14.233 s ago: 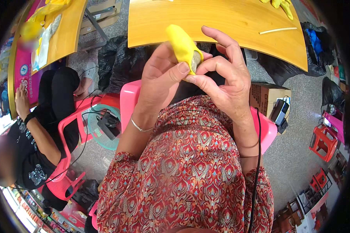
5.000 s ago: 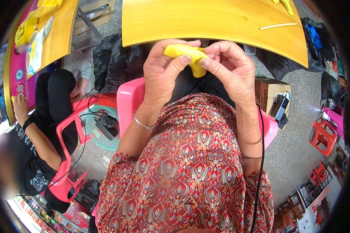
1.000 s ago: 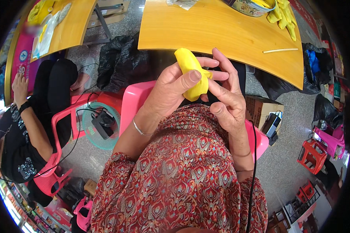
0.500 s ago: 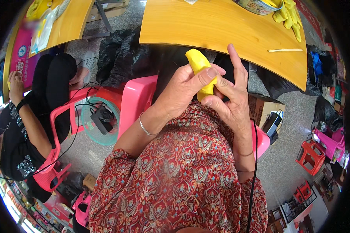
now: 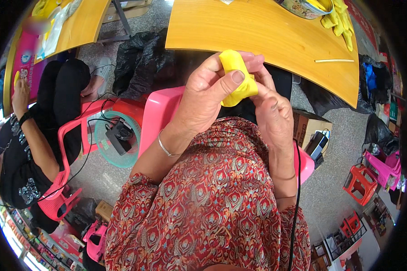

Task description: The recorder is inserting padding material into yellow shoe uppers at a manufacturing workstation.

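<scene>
A small yellow cloth piece, soft and tube-like, is held up in front of my patterned dress, just off the table's near edge. My left hand pinches it, thumb pressed flat on the front and fingers behind. At its lower right end, my right hand has curled fingers, with the index fingertip pressed against or into the cloth. Where that tip ends is hidden by the fabric. Other right fingers reach up behind the piece.
A thin wooden stick lies on the yellow-topped table. At its far right are a patterned bowl and several yellow cloth pieces. A co-worker sits at left, near a teal basket holding a black device.
The yellow piece has turned and bunched up in my left hand. My right hand's raised index finger has come down, and its fingers have curled in around the lower end.
</scene>
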`<act>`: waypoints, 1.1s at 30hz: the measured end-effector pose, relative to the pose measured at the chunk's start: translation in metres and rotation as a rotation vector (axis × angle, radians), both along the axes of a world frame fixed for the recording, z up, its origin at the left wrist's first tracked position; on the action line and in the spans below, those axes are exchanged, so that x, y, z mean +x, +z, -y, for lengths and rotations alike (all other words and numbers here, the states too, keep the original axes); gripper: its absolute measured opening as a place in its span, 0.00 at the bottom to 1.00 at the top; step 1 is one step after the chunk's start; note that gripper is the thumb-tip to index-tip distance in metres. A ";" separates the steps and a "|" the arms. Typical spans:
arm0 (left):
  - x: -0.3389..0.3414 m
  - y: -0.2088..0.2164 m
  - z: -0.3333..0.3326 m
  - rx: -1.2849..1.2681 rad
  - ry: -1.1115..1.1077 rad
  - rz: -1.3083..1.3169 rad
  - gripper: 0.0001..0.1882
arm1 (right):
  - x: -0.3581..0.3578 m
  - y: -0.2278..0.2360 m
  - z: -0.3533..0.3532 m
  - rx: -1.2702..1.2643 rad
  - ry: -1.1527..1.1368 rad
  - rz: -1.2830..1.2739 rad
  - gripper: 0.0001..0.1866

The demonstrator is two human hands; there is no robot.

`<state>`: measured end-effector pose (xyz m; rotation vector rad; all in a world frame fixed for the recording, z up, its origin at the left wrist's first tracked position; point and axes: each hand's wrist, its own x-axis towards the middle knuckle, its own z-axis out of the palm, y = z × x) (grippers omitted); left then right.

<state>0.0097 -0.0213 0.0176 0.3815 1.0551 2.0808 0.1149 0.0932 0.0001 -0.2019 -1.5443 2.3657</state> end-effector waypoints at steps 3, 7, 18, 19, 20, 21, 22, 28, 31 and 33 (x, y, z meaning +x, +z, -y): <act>-0.002 0.002 0.002 0.028 -0.045 -0.026 0.20 | 0.007 -0.005 0.005 0.003 0.016 0.006 0.27; 0.008 0.005 0.000 -0.014 -0.042 0.015 0.18 | 0.018 -0.013 0.003 -0.027 0.049 -0.004 0.25; 0.012 -0.001 -0.004 -0.010 -0.104 0.159 0.22 | 0.003 -0.003 -0.001 0.226 -0.068 -0.032 0.18; 0.013 -0.001 -0.005 0.001 -0.097 0.125 0.23 | 0.004 -0.002 0.000 0.112 -0.085 -0.007 0.18; 0.014 0.002 -0.007 0.028 -0.095 0.188 0.21 | 0.005 0.000 0.002 -0.004 -0.098 0.017 0.17; 0.014 0.003 -0.007 0.025 -0.093 0.185 0.21 | 0.008 0.001 0.005 -0.007 -0.096 0.014 0.17; 0.013 0.003 -0.007 0.036 -0.099 0.146 0.21 | 0.011 0.003 0.007 0.014 -0.052 0.051 0.17; 0.021 0.006 -0.006 0.027 -0.154 0.111 0.22 | 0.020 -0.003 -0.006 0.121 0.071 0.140 0.30; 0.017 0.001 -0.006 0.036 -0.153 0.179 0.20 | 0.011 0.002 0.000 0.201 0.013 0.120 0.30; 0.018 -0.004 -0.006 0.074 -0.142 0.225 0.20 | 0.006 0.002 0.005 0.268 -0.060 0.086 0.28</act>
